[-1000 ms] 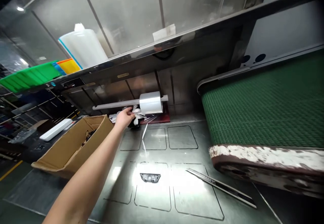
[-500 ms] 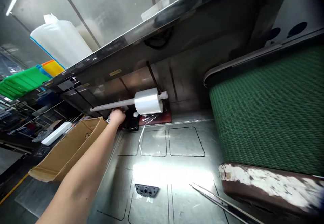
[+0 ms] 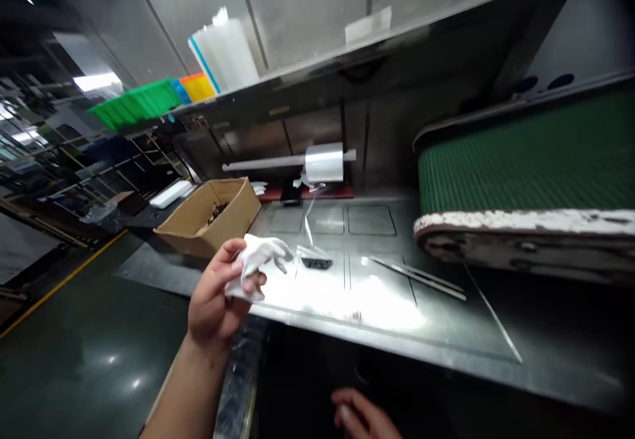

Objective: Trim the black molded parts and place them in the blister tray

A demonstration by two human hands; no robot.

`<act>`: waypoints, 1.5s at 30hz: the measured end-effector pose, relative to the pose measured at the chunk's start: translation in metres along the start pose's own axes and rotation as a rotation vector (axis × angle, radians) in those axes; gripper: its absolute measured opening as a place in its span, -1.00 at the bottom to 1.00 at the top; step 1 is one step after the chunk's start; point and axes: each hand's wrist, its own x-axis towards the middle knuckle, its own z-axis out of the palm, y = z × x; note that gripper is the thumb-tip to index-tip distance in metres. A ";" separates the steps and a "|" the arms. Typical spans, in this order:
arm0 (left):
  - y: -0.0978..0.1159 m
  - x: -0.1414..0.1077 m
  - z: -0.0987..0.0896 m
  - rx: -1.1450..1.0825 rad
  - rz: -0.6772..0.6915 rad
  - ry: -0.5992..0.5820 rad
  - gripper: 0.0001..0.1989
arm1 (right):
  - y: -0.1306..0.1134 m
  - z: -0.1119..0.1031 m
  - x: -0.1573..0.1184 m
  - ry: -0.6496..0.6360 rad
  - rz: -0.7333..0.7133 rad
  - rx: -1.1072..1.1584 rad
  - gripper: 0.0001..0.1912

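Observation:
My left hand [image 3: 218,300] is closed on a crumpled white glove [image 3: 262,254], held up in front of the table's left front edge. Low in the view, my right hand [image 3: 362,416] shows only in part below the table edge; its fingers look loosely apart with nothing between them. On the metal table [image 3: 372,221] lies a small black plastic part [image 3: 316,263], just beyond the glove. Long metal tweezers [image 3: 421,275] rest to the right of it. A roll of clear film [image 3: 324,163] sits on a white rod at the back.
An open cardboard box [image 3: 213,217] stands left of the table. At the right is a green conveyor belt [image 3: 526,155] with a worn white edge. Green bins [image 3: 139,103] and a white roll [image 3: 225,55] sit on the upper shelf.
My left hand has come back from the rear of the table, now with the white glove in it. My right hand has entered at the bottom. The view has shifted.

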 end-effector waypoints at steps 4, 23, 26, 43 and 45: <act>-0.018 -0.107 -0.039 -0.111 -0.190 -0.234 -0.84 | -0.058 0.038 -0.020 -0.234 -0.178 0.618 -0.08; -0.093 -0.193 -0.072 0.735 -0.440 -0.343 -0.59 | -0.064 0.029 -0.050 0.123 -0.033 0.628 -0.69; -0.107 -0.187 -0.060 0.889 -0.137 -0.294 -0.68 | -0.061 0.011 -0.058 0.102 -0.138 0.534 -0.65; -0.107 -0.161 -0.020 -0.064 -0.321 0.109 -0.81 | -0.054 -0.010 -0.073 -0.093 -0.403 -0.080 -0.70; -0.109 -0.162 -0.022 -0.128 -0.368 0.098 -0.82 | -0.058 -0.009 -0.069 -0.136 -0.371 -0.027 -0.67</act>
